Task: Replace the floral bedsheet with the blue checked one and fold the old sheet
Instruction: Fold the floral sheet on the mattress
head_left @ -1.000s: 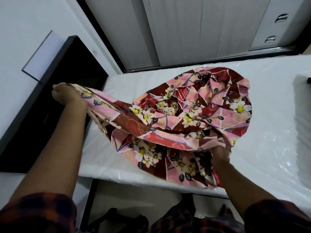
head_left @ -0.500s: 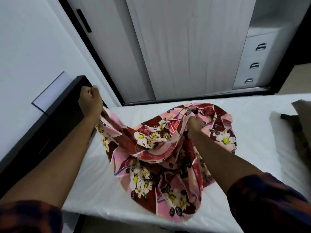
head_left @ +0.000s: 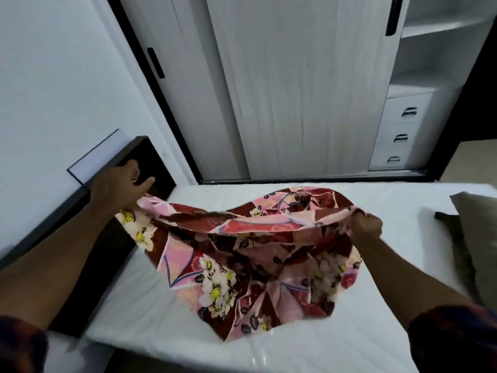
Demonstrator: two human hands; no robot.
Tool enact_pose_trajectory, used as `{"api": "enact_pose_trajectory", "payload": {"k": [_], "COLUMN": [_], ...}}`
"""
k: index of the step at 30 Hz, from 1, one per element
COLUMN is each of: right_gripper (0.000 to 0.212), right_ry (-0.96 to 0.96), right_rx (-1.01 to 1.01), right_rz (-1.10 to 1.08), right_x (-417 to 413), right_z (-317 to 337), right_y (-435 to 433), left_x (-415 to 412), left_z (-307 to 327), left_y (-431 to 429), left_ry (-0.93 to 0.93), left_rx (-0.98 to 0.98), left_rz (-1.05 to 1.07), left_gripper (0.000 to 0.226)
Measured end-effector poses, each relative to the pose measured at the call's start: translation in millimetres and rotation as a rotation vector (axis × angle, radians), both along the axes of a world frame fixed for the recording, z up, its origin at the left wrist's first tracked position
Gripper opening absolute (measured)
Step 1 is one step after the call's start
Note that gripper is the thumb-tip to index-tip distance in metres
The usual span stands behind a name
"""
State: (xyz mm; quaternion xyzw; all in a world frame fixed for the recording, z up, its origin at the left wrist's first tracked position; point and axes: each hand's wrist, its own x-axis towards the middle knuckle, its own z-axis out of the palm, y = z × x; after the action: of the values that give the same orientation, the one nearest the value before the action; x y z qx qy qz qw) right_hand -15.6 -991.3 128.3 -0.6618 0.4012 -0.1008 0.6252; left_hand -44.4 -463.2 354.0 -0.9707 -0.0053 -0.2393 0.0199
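Floral bedsheet (head_left: pixel 242 254) hangs bunched at frame centre over the mattress (head_left: pixel 139 313), its top edge gripped by left hand (head_left: pixel 118 188) and right hand (head_left: pixel 365 227); the twisted slack could likely produce a crooked fold.

Floral bedsheet (head_left: pixel 258 254) stretched between left hand (head_left: pixel 118 188) and right hand (head_left: pixel 366 227), hanging over bare white mattress (head_left: pixel 139 308), pillow (head_left: pixel 476 238) at its right edge

Bare white mattress (head_left: pixel 403 267) seen across the foreground. Dark headboard (head_left: pixel 159 168) set against the white wall (head_left: pixel 53 76) at left. Pale sliding wardrobe doors (head_left: pixel 295 90) with black handles seen behind the bed. Open shelves (head_left: pixel 435 25) placed above three drawers (head_left: pixel 403 135) at right. Olive pillow (head_left: pixel 478 238) laid on the mattress at the right edge.
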Motion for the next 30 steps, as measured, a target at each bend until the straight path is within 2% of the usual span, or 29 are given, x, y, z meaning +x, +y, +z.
{"api": "enact_pose_trajectory", "payload": {"k": [4,8,11,15,17,19,22,27,30], "right_gripper": [0.032,0.022,0.032,0.037,0.027,0.018,0.020,0.018,0.022], "right_ry": [0.122,0.238,0.352,0.425,0.416,0.389,0.270,0.054,0.041], "right_rx": [0.056,0.084,-0.021,-0.041,-0.070,-0.014,-0.025,-0.037,-0.037], "right_rz": [0.150,0.204,0.145,0.195,0.181,0.146,0.029,0.058,0.014], "right_x": [-57,-94,-111,-145,-161,-171,-166,-119,-85], "right_z": [-56,-109,-146,-173,-185,-189,-182,-149,-143], "right_y": [-13,3,18,25,26,38,64,114,127], "left_x": [-38,-88,-127,-165,-177,-182,-174,-132,-103], "left_z": [-26,-61,-94,-138,-160,-181,-204,-226,-241], "left_y": [39,63,78,101,107,115,129,168,204], "left_ry": [0.298,0.448,0.571,0.665,0.688,0.712,0.754,0.796,0.737], "left_rx": [0.196,0.259,0.270,0.264,0.271,0.296,0.351,0.381,0.341], "left_rz": [0.083,0.152,0.191,0.235,0.268,0.278,0.257,0.212,0.184], "left_gripper": [0.048,0.053,0.056,0.053,0.047,0.039,0.035,0.043,0.036]}}
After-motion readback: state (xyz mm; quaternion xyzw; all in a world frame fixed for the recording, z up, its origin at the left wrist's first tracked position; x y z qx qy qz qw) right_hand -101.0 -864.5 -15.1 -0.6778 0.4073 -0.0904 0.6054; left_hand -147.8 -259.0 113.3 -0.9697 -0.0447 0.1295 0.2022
